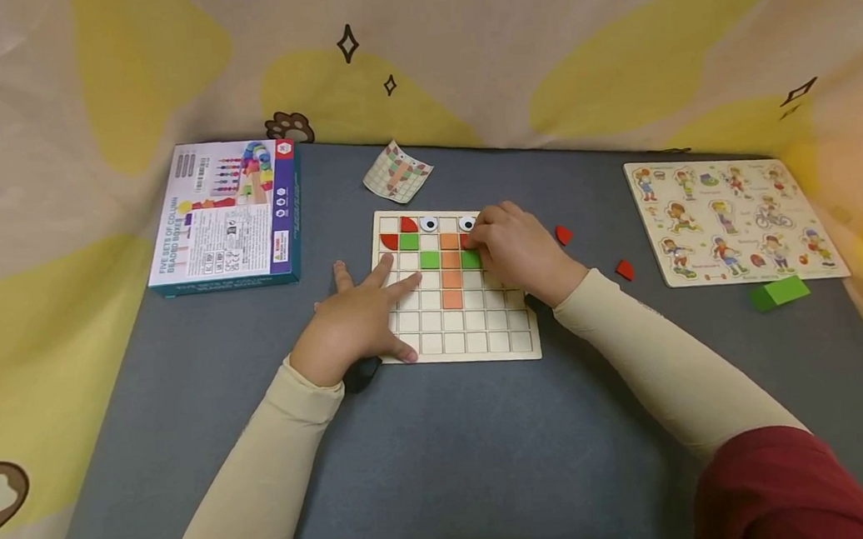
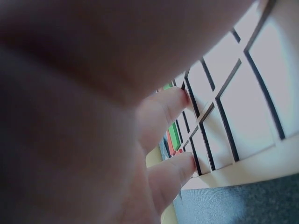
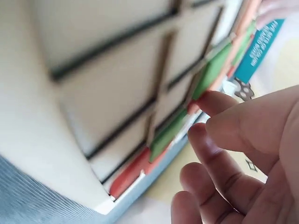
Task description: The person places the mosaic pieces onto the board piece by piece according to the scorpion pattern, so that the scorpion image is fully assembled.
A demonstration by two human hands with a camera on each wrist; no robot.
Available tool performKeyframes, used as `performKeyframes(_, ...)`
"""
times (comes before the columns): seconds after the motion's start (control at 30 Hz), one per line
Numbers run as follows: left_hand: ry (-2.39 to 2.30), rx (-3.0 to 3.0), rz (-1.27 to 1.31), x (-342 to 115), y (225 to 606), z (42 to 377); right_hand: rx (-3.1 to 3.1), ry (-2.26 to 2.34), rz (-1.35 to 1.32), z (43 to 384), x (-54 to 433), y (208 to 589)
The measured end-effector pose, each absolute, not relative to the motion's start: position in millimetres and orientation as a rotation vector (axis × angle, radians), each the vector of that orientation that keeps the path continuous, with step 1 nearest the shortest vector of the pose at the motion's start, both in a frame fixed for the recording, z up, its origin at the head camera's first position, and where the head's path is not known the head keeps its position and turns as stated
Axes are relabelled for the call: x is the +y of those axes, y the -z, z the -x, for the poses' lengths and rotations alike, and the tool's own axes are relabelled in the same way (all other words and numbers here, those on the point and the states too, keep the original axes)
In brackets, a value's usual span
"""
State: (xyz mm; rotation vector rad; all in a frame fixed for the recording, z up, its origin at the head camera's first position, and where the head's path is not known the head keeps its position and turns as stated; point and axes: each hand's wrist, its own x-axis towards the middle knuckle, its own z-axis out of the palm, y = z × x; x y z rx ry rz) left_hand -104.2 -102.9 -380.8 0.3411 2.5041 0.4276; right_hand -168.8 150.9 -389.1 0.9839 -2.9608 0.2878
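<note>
A square wooden grid board (image 1: 488, 345) lies on the table with red, green and orange pieces and two googly-eye pieces in its cells. My left hand (image 1: 352, 317) rests on the board's left side, fingers spread. At the upper right, my right hand (image 1: 524, 250) pinches a small red piece (image 3: 192, 107) beside a green square (image 3: 212, 70); its full outline is hidden by the fingertips. Orange squares (image 1: 450, 279) form a column in the middle. A red quarter-round piece (image 1: 408, 224) and a green square (image 1: 409, 242) sit at the upper left.
Behind the board lies a curled pattern card (image 1: 398, 172). A toy box (image 1: 221, 217) stands at the left. Two loose red pieces, one nearer (image 1: 624, 269) and one farther (image 1: 563, 234), lie right of the board. Farther right are a picture puzzle (image 1: 736, 219) and a green block (image 1: 780, 293).
</note>
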Motion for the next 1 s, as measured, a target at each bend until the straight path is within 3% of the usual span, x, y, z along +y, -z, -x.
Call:
performKeyframes(0.27,-0.433,2.505,-0.327,-101.2,381.2,104.7,-3.047,-0.454,-0.676,173.7,194.8,363.3)
performKeyframes(0.47,-0.441,2.502,-0.324,-102.0,380.5,103.8,-3.094,-0.442,-0.488,169.1,243.3,366.4)
performKeyframes(1.0,-0.470,2.498,-0.330,-103.5,381.5,104.6,-3.088,-0.381,-0.485,164.3,261.8,393.6)
